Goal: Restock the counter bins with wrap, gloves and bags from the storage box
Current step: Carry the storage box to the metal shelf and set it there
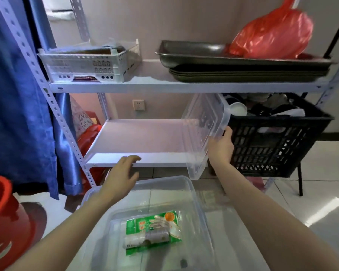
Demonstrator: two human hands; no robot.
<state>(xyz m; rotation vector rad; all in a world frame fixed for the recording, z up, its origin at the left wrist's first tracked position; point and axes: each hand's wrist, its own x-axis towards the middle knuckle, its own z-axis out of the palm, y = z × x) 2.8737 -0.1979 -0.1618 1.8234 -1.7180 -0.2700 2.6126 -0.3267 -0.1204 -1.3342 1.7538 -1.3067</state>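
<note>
A clear plastic storage box [190,184] sits on the floor below me. Inside it lie a green packet of gloves [139,223] and a grey roll of bags [149,238] on top of the packet. My right hand [221,147] grips the rim of a clear plastic bin [202,130], which hangs tilted on its side at the right end of the lower shelf [137,141]. My left hand [123,173] hovers with fingers apart just in front of that shelf's edge, above the box, holding nothing.
A black crate [272,145] of dishes stands right of the bin. The upper shelf holds a white basket [86,63], stacked metal trays [243,61] and a red plastic bag [274,34]. A red bucket [6,218] and blue curtain [18,94] are at left.
</note>
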